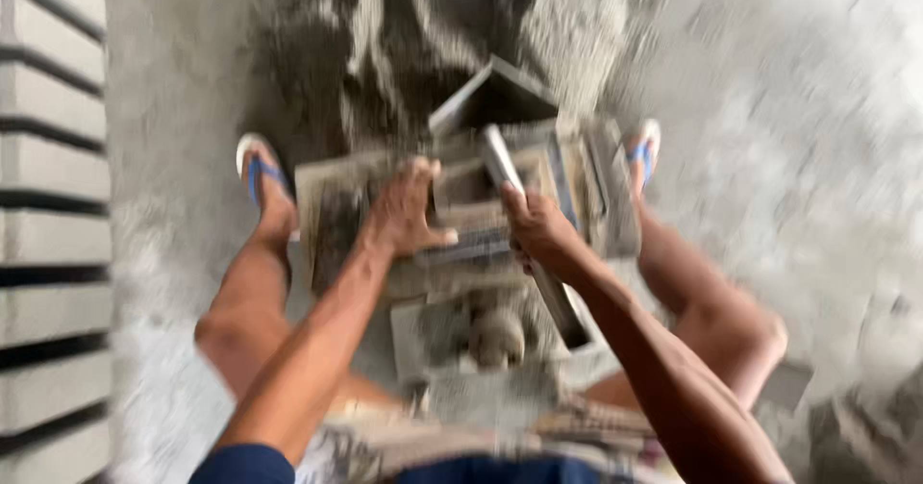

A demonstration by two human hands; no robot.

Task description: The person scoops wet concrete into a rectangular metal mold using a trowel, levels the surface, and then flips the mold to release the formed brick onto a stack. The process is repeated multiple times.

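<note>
At the frame's centre a grey block mould sits on the cement-dusted floor between the feet, and to work it well the left hand, fingers spread flat on its top, should steady it while the right hand, clamped on the bar, pulls evenly.

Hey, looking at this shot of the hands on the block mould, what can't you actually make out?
- Head view, all motion-blurred: fine detail is lost.
- Mould: its contents are too smeared to tell.
- Right hand: seems to grip a bar, but its fingers blur together.
- Left hand: rests on the mould; exact contact unclear.
- Stacked blocks: cut off by the left edge.
</note>
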